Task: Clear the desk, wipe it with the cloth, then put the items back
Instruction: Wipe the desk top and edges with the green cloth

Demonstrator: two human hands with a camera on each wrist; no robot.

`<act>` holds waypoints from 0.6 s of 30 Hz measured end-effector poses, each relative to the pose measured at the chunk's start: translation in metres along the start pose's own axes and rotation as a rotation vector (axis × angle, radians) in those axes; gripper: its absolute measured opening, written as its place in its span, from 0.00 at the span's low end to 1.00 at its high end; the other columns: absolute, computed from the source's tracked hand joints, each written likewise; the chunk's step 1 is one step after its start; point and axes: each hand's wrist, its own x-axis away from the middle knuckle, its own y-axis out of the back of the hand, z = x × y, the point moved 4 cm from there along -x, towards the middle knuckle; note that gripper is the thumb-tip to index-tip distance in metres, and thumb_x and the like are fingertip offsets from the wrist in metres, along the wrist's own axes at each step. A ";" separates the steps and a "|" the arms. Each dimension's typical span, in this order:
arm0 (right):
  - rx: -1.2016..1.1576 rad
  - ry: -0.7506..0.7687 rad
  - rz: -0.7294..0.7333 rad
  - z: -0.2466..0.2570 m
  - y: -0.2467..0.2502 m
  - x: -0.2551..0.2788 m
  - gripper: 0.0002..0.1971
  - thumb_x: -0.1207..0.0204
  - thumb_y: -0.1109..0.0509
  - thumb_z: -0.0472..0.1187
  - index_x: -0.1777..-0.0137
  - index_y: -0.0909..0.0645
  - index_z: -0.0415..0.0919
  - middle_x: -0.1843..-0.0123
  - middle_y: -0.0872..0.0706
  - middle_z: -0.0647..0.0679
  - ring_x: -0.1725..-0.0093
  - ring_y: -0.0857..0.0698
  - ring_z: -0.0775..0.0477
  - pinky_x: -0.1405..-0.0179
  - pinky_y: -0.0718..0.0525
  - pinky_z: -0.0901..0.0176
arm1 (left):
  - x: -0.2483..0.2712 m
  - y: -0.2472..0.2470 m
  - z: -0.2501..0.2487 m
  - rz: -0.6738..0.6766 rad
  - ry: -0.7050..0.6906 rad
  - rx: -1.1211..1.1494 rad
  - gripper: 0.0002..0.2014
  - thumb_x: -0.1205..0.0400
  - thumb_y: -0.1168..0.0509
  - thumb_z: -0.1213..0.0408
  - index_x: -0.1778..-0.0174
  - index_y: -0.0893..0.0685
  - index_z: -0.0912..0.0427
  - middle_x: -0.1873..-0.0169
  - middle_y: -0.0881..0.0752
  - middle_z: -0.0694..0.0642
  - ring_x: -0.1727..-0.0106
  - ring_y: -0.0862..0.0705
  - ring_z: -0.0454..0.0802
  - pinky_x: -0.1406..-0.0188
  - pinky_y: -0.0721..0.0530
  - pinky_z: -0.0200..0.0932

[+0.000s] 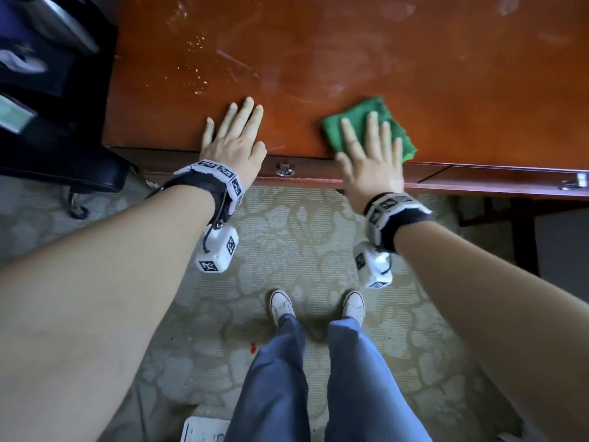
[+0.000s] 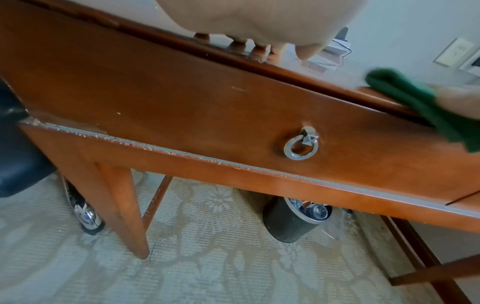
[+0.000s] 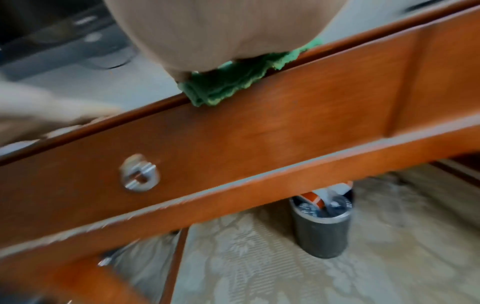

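- Head view: the right hand (image 1: 369, 161) was laid flat on the green cloth (image 1: 357, 122), with the fingers straight and spread. The cloth was pressed down, not squeezed.
- The cloth was seen under the fingers and a little past the fingertips, right at the near edge of the desk (image 1: 446, 90).
- The left hand (image 1: 234, 138) was laid flat and bare on the wood, well apart from the cloth. Nothing was held in it.
- Wet streaks and drops (image 1: 197, 74) were seen beyond the left fingertips. No desk items were seen on the part of the top in view, so the wiping step was judged to be in hand.
- Left wrist view: the cloth (image 2: 426, 109) was seen hanging a bit over the desk edge, above the drawer front. A ring pull (image 2: 298, 146) was seen lower down.
- Right wrist view: this picture was blurred. The cloth (image 3: 228, 84) was seen squashed under the palm at the desk edge.
- Next, it was judged that the cloth should be pushed away from the palm, toward the wet spots, with the hand kept flat.
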 end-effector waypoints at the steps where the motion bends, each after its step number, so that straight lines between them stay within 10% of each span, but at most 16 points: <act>1: -0.018 -0.091 -0.009 -0.024 0.006 0.000 0.29 0.12 0.57 0.57 0.13 0.56 0.60 0.11 0.60 0.43 0.13 0.58 0.37 0.16 0.59 0.37 | 0.000 0.000 0.002 0.013 -0.006 0.007 0.30 0.13 0.53 0.56 0.13 0.49 0.45 0.13 0.52 0.42 0.13 0.54 0.45 0.15 0.57 0.59; 7: -0.076 -0.409 -0.006 -0.049 0.012 -0.009 0.30 0.13 0.55 0.58 0.12 0.55 0.56 0.12 0.59 0.38 0.13 0.57 0.33 0.17 0.58 0.32 | 0.001 0.001 0.005 0.037 -0.019 0.012 0.34 0.17 0.52 0.60 0.13 0.50 0.45 0.13 0.53 0.42 0.13 0.53 0.45 0.15 0.55 0.59; 13: 0.007 0.132 0.011 0.114 -0.021 0.008 0.33 0.15 0.57 0.60 0.12 0.54 0.51 0.12 0.57 0.35 0.14 0.56 0.30 0.18 0.60 0.30 | 0.000 0.001 0.005 0.068 -0.025 -0.028 0.39 0.26 0.46 0.56 0.14 0.43 0.50 0.13 0.53 0.44 0.13 0.54 0.47 0.15 0.54 0.62; 18: 0.015 0.254 0.021 0.084 -0.014 0.000 0.30 0.14 0.57 0.58 0.12 0.55 0.56 0.11 0.57 0.41 0.13 0.56 0.35 0.16 0.57 0.35 | 0.002 0.005 0.004 0.045 -0.018 -0.002 0.38 0.23 0.51 0.58 0.13 0.48 0.47 0.13 0.53 0.42 0.13 0.54 0.44 0.15 0.55 0.59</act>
